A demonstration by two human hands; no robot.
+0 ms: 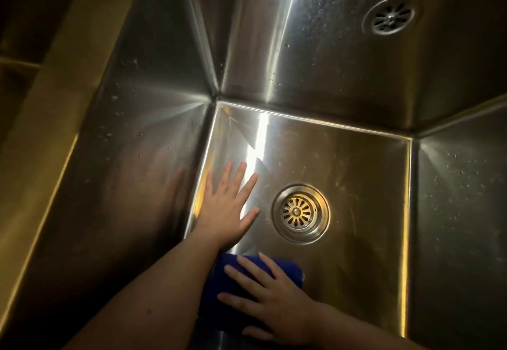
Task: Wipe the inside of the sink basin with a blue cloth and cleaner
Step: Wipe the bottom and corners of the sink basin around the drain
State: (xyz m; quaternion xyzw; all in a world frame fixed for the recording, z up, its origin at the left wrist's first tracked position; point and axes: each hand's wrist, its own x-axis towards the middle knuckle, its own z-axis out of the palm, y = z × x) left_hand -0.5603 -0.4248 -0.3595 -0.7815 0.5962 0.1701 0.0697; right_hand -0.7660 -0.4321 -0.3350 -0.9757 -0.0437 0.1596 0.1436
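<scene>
I look down into a deep stainless-steel sink basin (356, 174). My left hand (227, 207) lies flat on the basin floor, fingers spread, just left of the round drain strainer (300, 213). It holds nothing. My right hand (277, 297) presses flat on a folded blue cloth (236, 281) lying on the floor near the front of the basin. Its fingers are spread over the cloth rather than curled around it. My left forearm hides part of the cloth. No cleaner bottle is in view.
The back wall (315, 56) carries a round overflow grille (391, 17) at the upper right. Water droplets speckle the left wall (131, 119) and right wall (463, 198). A counter edge (41, 119) runs along the left side.
</scene>
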